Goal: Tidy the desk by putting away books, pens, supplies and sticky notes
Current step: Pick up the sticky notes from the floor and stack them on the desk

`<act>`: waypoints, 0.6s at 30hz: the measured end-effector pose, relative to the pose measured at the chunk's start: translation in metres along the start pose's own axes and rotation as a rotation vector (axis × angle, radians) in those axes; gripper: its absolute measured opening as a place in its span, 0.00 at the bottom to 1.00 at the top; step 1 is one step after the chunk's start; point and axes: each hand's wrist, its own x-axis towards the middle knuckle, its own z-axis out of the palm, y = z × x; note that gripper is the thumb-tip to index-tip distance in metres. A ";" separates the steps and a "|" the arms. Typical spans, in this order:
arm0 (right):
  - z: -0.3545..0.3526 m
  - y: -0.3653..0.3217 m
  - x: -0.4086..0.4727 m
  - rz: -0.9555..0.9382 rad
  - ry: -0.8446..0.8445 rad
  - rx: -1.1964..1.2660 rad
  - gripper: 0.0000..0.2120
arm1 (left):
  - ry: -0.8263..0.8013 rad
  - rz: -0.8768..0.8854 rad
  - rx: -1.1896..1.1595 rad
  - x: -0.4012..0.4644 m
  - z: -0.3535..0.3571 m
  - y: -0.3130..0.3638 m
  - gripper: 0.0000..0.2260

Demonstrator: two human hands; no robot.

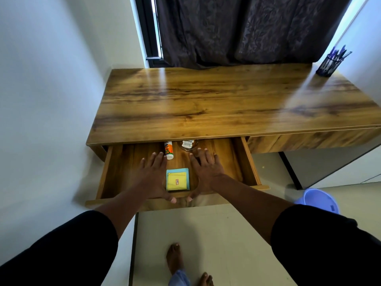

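The left drawer of the wooden desk stands pulled out. Inside lie a stack of sticky notes, yellow on blue, a glue stick and a small clear container half under the desktop. My left hand lies flat in the drawer left of the notes, fingers straight, thumb over the drawer's front edge. My right hand lies flat to the right of the notes in the same way. Neither hand holds anything.
A black mesh pen holder with several pens stands at the desk's back right corner. A second drawer on the right is closed. A blue bucket sits on the floor at right. A white wall runs close on the left.
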 end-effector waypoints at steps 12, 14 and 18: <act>-0.029 -0.002 0.052 0.147 -0.037 -0.032 0.78 | 0.002 -0.044 0.025 0.051 -0.021 -0.015 0.73; -0.033 0.001 0.061 0.155 -0.035 -0.031 0.78 | 0.011 -0.052 0.027 0.060 -0.025 -0.018 0.73; -0.038 0.009 0.076 0.157 -0.025 -0.027 0.78 | 0.011 -0.064 0.018 0.075 -0.031 -0.024 0.74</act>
